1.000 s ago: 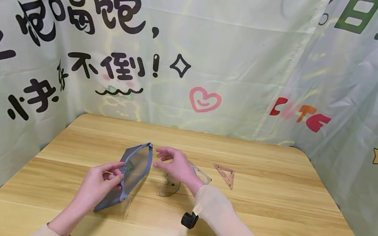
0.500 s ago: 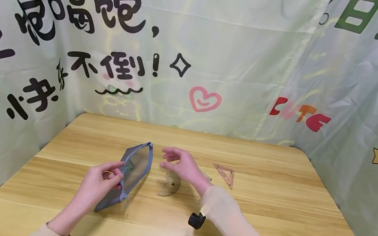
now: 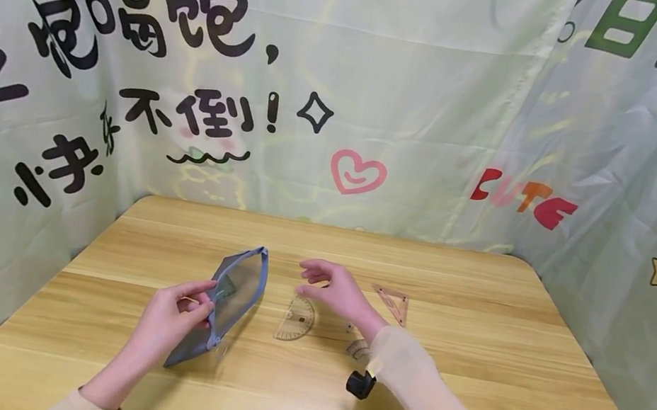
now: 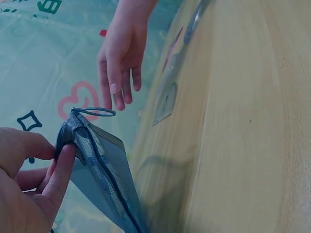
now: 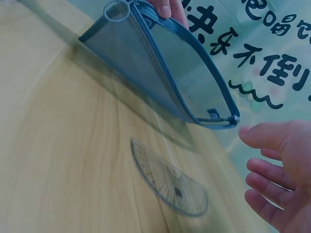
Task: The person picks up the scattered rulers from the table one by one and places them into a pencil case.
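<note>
My left hand [image 3: 170,315] pinches the rim of a blue mesh zipper pouch [image 3: 236,305] between thumb and fingers. The pouch stands tilted with its mouth unzipped and spread apart, and a small greenish patch shows through its side. In the left wrist view, a ring pull hangs at the end of the zipper [image 4: 99,150]. My right hand [image 3: 339,291] hovers over the table with fingers loosely bent and nothing in them. Below it lies a clear protractor [image 3: 295,322], also plain in the right wrist view. A pink set square [image 3: 397,303] rests farther right.
Another clear ruler piece [image 3: 357,348] with curved markings lies partly hidden under the right forearm. A small black camera [image 3: 361,384] hangs at the right wrist. The wooden table [image 3: 470,371] meets printed cloth walls [image 3: 422,105] at the back and sides.
My right hand has drawn away from the pouch toward the right, uncovering more of the protractor while its forearm covers other ruler parts. My left hand and the pouch stay nearly still.
</note>
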{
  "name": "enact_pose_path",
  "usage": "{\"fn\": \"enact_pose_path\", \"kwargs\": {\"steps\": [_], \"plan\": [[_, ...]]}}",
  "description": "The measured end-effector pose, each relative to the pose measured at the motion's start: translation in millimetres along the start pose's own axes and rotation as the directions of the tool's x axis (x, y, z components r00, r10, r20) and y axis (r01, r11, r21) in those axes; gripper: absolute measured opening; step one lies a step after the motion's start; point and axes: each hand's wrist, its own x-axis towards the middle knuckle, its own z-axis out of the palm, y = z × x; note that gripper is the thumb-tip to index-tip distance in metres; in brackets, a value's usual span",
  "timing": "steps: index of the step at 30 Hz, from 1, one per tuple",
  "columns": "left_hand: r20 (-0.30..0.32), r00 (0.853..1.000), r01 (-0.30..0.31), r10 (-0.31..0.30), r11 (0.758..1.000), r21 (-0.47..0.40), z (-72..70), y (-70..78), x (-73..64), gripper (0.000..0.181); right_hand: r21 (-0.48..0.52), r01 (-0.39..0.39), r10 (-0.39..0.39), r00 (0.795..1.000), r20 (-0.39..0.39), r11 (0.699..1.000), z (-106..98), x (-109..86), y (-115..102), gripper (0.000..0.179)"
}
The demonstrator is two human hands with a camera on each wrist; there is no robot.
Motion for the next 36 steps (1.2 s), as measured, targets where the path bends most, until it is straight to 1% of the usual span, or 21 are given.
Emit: {"fn": "enact_pose_path", "kwargs": {"steps": [9,14,16,19,27,30,36], "plan": [[-0.004,1.000,0.012,-0.012,1.000,0.003,0.0,1.4,-1.3,0.041,-0.047,0.010,-0.011,1.000,-0.007,0.999,-12.3,-6.7,8.3,0.049],[-0.005,1.000,0.023,-0.023,1.000,0.005,0.9,1.9,-1.8,0.041,-0.064,-0.015,0.015,1.000,-0.012,0.998,-18.5,-11.2,12.4,0.049],[-0.003,1.000,0.018,-0.018,1.000,0.005,1.0,2.1,-2.1,0.041,-0.056,-0.035,0.035,0.999,-0.012,0.998,-21.0,-13.3,13.9,0.049],[-0.003,1.000,0.014,-0.014,1.000,-0.001,1.0,2.1,-2.4,0.041,-0.056,-0.041,0.040,0.999,-0.014,0.998,-24.6,-15.3,18.0,0.049],[-0.008,1.000,0.011,-0.011,1.000,0.009,1.5,0.4,-1.8,0.041,-0.071,0.010,-0.011,1.000,-0.017,0.997,-37.3,-18.0,32.5,0.047],[-0.010,1.000,0.011,-0.011,1.000,0.016,2.0,-0.3,-1.1,0.040,-0.073,0.010,-0.011,1.000,-0.013,0.997,-43.4,-20.7,36.4,0.049],[-0.011,1.000,0.008,-0.008,1.000,0.014,1.6,0.4,-1.9,0.040,-0.119,0.016,-0.018,1.000,-0.017,0.993,-56.2,-26.1,46.3,0.051]]}}
